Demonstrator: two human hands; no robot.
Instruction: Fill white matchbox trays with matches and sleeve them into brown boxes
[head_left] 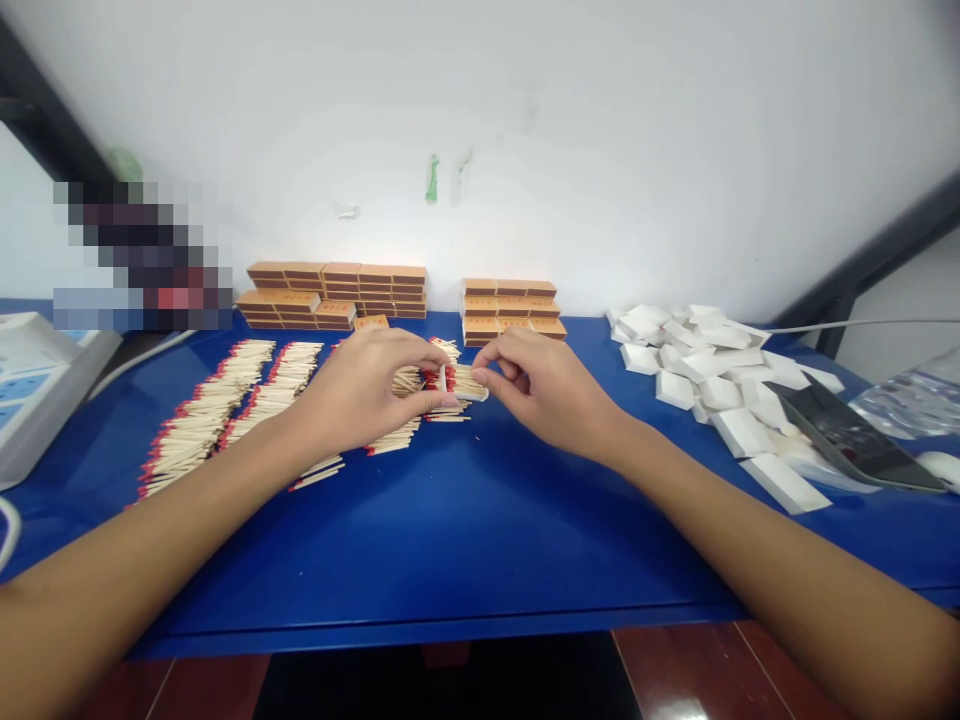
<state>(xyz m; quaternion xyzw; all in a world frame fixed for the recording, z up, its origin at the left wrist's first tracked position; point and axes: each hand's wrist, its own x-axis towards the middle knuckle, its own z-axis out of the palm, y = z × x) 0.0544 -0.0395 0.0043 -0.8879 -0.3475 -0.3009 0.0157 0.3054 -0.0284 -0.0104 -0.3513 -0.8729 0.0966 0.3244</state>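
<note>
Between my two hands is a small white matchbox tray (443,378) filled with red-tipped matches (463,380). My left hand (364,385) pinches the tray's left end between thumb and fingers. At the tray's right end, the thumb and forefinger of my right hand (551,395) are closed on the ends of the matches or the tray's edge; which one is hidden. Loose matches (394,440) lie on the table beneath and beside my left hand. Longer rows of matches (199,415) spread out to the left, their red heads mostly facing left.
Orange-brown matchboxes (375,275) are stacked against the wall, with a second stack (511,305) right of them. White trays (739,430) are heaped at the right, beside a dark-screened device (847,430) and clear plastic (915,395). A white-and-blue box (45,400) stands left on the blue table (450,560).
</note>
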